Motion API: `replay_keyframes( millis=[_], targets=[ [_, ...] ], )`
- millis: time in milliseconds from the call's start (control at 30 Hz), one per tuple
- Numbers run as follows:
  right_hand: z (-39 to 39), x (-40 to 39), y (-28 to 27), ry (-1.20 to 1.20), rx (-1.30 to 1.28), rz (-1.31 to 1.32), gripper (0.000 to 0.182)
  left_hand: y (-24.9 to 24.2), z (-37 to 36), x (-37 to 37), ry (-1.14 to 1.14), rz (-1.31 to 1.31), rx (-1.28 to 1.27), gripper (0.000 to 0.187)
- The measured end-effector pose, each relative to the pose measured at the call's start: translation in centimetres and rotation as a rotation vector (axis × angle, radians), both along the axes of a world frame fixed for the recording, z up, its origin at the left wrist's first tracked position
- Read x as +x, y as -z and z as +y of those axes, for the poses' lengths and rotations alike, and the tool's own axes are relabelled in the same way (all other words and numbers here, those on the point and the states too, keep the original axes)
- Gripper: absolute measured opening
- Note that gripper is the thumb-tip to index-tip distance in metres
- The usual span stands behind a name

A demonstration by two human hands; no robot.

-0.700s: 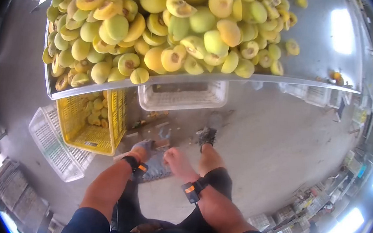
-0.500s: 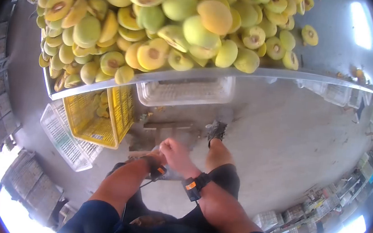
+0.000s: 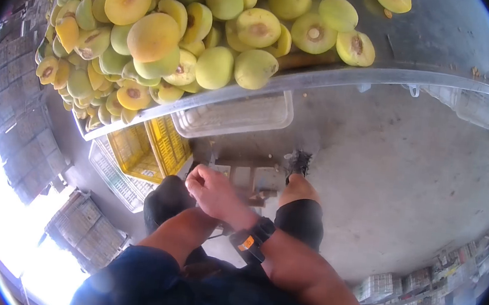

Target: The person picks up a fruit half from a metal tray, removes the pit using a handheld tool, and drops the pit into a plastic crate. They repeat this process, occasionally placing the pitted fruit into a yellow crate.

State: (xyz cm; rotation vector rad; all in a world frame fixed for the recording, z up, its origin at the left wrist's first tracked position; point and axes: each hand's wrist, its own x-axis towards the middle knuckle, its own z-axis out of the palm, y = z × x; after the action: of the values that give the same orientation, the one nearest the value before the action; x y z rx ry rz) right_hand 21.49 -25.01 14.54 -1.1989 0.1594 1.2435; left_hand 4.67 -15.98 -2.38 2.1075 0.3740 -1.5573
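Observation:
My right hand [image 3: 213, 192] is held in front of my body with its fingers curled; what it holds, if anything, cannot be made out. A black band with a dark device [image 3: 250, 243] is on that wrist. My left forearm [image 3: 185, 230] reaches under the right one, and the left hand is hidden behind it. Both are below the metal table's edge [image 3: 348, 77]. On the table lies a heap of halved yellow-green fruit [image 3: 215, 66], some cut side up with brown centres.
A white crate [image 3: 236, 116] stands under the table edge. To its left are a yellow crate [image 3: 149, 148] and a pale crate [image 3: 117, 175]. Stacked crates [image 3: 84, 228] stand at the lower left, more [image 3: 382, 286] at the lower right.
The view has shifted, with the fruit now larger and nearer. My right hand has moved a little left and over the left wrist, and my left hand has gone out of sight behind it.

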Motion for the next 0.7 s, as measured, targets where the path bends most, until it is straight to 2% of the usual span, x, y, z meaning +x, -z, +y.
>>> replay_keyframes(
  millis=[167, 333, 500, 567, 700],
  targets=[
    [0.1, 5.0, 1.6, 0.024, -0.055, -0.195, 0.026, 3.0, 0.7, 2.4, 0.068, -0.092, -0.02, 0.038],
    [3.1, 8.9, 0.8, -0.074, -0.035, -0.578, 0.025, 5.7, 2.2, 5.9, 0.16, -0.224, -0.049, 0.037],
    [4.9, 8.3, -1.1, -0.108, -0.067, -0.879, 0.024, 7.2, 3.6, 10.8, 0.308, -0.401, -0.052, 0.035],
    [5.0, 7.7, -4.1, -0.114, -0.077, -0.963, 0.023, 6.4, 4.6, 12.9, 0.374, -0.494, -0.024, 0.035],
    [3.5, 5.3, -5.4, 0.187, -0.176, -1.12, 0.021, 0.4, 7.3, 16.7, 0.544, -0.645, 0.07, 0.033]
  ],
)
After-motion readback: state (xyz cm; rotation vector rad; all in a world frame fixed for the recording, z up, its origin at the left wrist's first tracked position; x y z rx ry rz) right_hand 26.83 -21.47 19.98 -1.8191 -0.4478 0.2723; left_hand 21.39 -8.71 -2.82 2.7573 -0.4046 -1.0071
